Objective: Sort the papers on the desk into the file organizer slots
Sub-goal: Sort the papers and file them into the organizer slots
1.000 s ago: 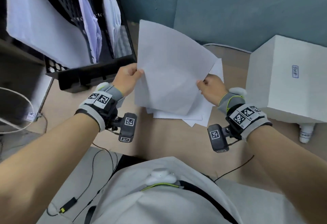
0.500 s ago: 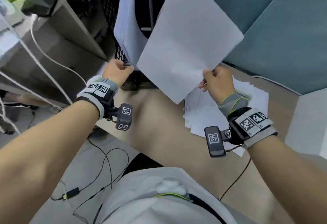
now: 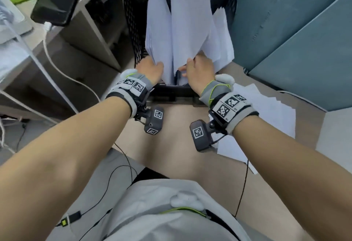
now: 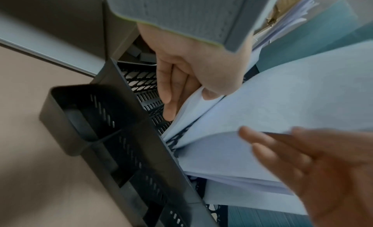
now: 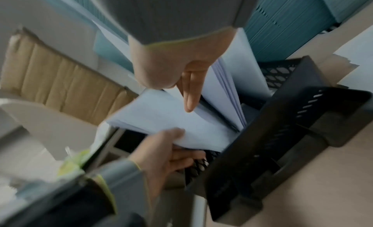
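A black mesh file organizer [image 3: 171,90] stands upright at the desk's far edge, with white papers in its slots. My left hand [image 3: 152,67] pinches the stack in the left slot [image 3: 158,31], thumb over its near edge [image 4: 210,94], and leans it to the left. My right hand [image 3: 198,69] has its fingers straight against a sheet [image 3: 190,22] standing in the middle slot; in the right wrist view a straight finger [image 5: 189,96] points down between the sheets. Another stack [image 3: 222,41] fills the right slot. Loose papers [image 3: 270,115] lie on the desk [image 3: 171,145] under my right wrist.
Teal partition panels [image 3: 285,41] close off the back and right. A shelf unit [image 3: 85,31] with a black device [image 3: 55,1] on top stands to the left, and white cables [image 3: 57,65] hang beside it. A small black tray [image 4: 80,118] is fixed to the organizer's front.
The sheet held up in the air by my right hand has gone down into the organizer's middle slot. Both hands moved forward to the slots, and my left hand holds the left stack aside.
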